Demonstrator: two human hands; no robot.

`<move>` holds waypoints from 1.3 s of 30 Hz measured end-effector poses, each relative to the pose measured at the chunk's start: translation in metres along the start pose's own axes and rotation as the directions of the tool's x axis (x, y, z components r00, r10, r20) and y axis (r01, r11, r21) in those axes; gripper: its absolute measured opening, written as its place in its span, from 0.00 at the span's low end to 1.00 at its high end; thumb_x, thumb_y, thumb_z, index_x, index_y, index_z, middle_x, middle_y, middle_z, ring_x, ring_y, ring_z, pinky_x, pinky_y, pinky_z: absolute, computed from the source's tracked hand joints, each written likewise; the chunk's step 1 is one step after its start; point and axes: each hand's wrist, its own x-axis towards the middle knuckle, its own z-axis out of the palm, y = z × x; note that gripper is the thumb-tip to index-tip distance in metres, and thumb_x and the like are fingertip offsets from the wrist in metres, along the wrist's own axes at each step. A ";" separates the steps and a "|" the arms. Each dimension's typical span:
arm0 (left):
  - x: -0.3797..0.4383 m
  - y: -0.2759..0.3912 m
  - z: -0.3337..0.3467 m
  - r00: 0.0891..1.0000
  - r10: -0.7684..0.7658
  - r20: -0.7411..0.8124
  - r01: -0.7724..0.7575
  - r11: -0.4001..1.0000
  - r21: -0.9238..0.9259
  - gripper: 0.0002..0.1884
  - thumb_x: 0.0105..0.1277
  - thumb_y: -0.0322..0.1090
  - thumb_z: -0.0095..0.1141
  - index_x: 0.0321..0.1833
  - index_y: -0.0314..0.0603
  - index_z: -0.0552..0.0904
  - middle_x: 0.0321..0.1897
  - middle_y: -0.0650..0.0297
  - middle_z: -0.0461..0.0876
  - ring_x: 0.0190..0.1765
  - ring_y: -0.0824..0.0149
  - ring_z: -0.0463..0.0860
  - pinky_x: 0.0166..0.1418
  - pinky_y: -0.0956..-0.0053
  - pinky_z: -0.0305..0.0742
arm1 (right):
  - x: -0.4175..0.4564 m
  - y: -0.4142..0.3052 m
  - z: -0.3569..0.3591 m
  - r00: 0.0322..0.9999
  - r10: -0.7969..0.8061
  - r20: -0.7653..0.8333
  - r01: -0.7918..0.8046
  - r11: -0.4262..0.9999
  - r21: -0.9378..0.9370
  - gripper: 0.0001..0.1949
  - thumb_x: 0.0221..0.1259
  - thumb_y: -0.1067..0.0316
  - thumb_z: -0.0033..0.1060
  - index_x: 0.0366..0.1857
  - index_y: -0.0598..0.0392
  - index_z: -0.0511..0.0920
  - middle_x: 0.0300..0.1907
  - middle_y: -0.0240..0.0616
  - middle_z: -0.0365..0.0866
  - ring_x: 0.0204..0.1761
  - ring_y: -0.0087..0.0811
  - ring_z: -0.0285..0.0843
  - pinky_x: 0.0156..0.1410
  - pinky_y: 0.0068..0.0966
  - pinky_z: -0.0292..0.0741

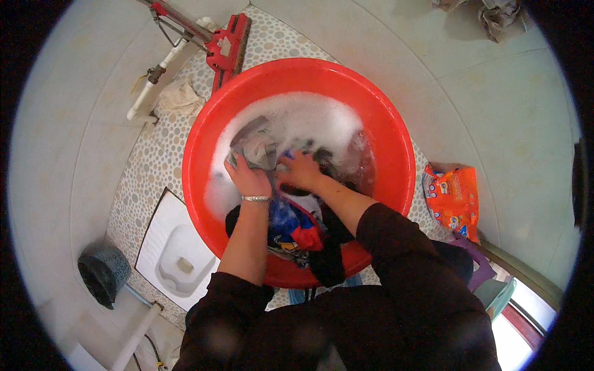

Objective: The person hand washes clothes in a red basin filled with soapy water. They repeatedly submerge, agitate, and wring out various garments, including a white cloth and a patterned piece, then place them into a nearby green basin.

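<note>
A large red plastic basin (392, 116) stands on the floor before me, holding soapy water with white foam (306, 109). My left hand (250, 178), with a silver bracelet on its wrist, grips the edge of a wet grey cloth (260, 148) in the basin. Close beside it, my right hand (299, 171) reaches into wet dark laundry (323, 157); its fingertips are partly hidden, so its hold is unclear. Below both hands, a blue and red garment (290, 220) is heaped against the near wall of the basin. A black garment (327, 264) hangs over the near rim.
Left of the basin is a white squat toilet (185, 262), with a lined bin (104, 271) beyond it. A red mop (227, 51) and a crumpled rag (180, 98) lie near a white pipe (155, 86). An orange Tide detergent bag (452, 197) rests against the right wall.
</note>
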 end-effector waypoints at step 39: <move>0.025 -0.094 -0.023 0.891 -0.433 0.138 0.319 0.812 0.489 0.19 0.68 0.46 0.41 0.55 0.42 0.73 0.50 0.60 0.76 0.49 0.63 0.76 0.53 0.68 0.70 | 0.011 -0.013 -0.016 0.908 0.211 -0.362 -0.127 0.962 0.244 0.15 0.57 0.56 0.47 0.32 0.59 0.76 0.32 0.53 0.79 0.38 0.53 0.77 0.45 0.45 0.72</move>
